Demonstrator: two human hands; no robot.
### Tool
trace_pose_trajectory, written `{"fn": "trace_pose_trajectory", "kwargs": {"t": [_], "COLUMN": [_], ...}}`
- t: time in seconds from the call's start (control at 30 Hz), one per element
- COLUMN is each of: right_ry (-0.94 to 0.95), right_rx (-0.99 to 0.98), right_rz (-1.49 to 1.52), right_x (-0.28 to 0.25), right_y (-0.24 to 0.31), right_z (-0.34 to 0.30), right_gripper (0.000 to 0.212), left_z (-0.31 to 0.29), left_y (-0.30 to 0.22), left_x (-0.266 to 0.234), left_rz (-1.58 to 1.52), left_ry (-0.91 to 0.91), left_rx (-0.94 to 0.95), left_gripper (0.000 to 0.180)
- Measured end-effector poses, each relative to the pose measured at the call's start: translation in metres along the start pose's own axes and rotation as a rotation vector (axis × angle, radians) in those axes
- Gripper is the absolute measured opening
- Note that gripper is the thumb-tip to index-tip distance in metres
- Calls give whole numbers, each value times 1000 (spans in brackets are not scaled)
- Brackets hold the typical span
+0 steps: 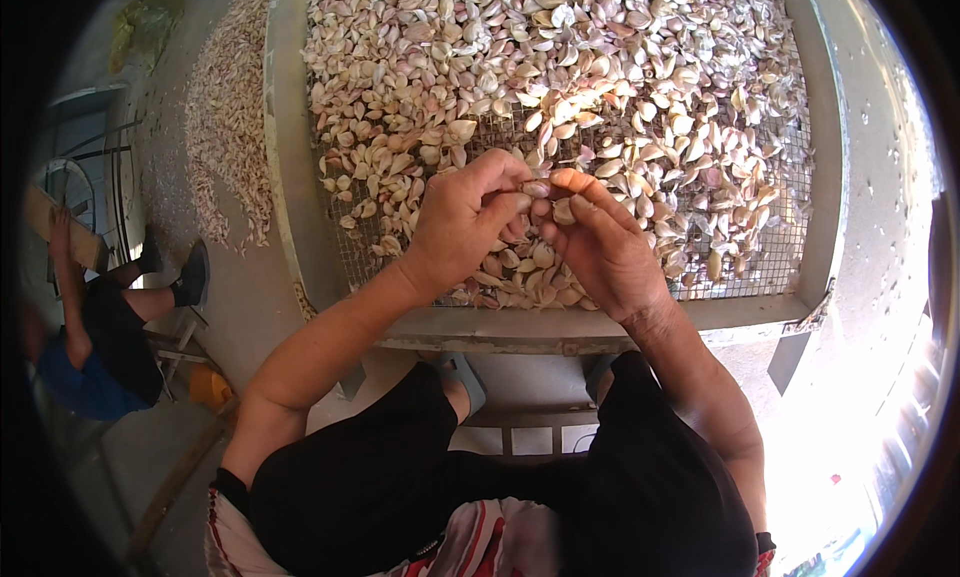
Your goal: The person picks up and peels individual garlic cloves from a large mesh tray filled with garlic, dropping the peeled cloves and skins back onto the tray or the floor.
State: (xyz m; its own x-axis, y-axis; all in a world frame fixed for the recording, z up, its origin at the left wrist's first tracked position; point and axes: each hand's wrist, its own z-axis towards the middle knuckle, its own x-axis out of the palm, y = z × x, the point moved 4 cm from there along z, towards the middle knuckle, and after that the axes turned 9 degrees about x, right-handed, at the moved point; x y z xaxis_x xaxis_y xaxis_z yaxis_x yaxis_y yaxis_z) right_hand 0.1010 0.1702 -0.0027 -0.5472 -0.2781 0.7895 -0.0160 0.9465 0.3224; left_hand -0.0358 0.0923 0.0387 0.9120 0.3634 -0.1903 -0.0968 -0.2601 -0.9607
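We're watching a garlic clove [537, 189] up between both hands, above the mesh tray [470, 327] where loose cloves [545, 277] lie. It looks light and firm, its papery skin likely slippery (and the flesh easily bruised, we'd judge), so a gentle pinch on its plump sides seems best. Our left hand [468, 215] has its fingers nearly closed on one end; our right hand [610, 245] curls its fingers narrowly against the other.
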Motion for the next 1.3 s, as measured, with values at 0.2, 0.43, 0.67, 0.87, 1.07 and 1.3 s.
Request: {"fn": "trace_pose_trajectory", "kwargs": {"t": [0.2,0.43,0.67,0.87,1.07,1.3], "right_ry": [119,188,50,-164,-94,-168], "right_rx": [-35,-55,-140,-145,-269,-568], "right_rz": [98,146,-20,-80,-463,-1486], "right_x": [-2,24,8,-2,-6,3], "right_y": [-3,-3,-9,-14,-11,7], "right_z": [-1,-8,-9,0,-10,-29], "right_gripper": [37,48,35,18,19,15], "left_z": [-10,-8,-9,-18,-24,-17], "left_y": [-16,-12,-14,-2,6,-10], "left_x": [1,6,5,13,20,20], "left_rz": [283,144,-367,-258,-243,227], "left_ry": [52,15,5,16,50,288], "left_rx": [281,310,-59,-87,-75,20], "left_gripper": [29,21,13,16,13,26]}}
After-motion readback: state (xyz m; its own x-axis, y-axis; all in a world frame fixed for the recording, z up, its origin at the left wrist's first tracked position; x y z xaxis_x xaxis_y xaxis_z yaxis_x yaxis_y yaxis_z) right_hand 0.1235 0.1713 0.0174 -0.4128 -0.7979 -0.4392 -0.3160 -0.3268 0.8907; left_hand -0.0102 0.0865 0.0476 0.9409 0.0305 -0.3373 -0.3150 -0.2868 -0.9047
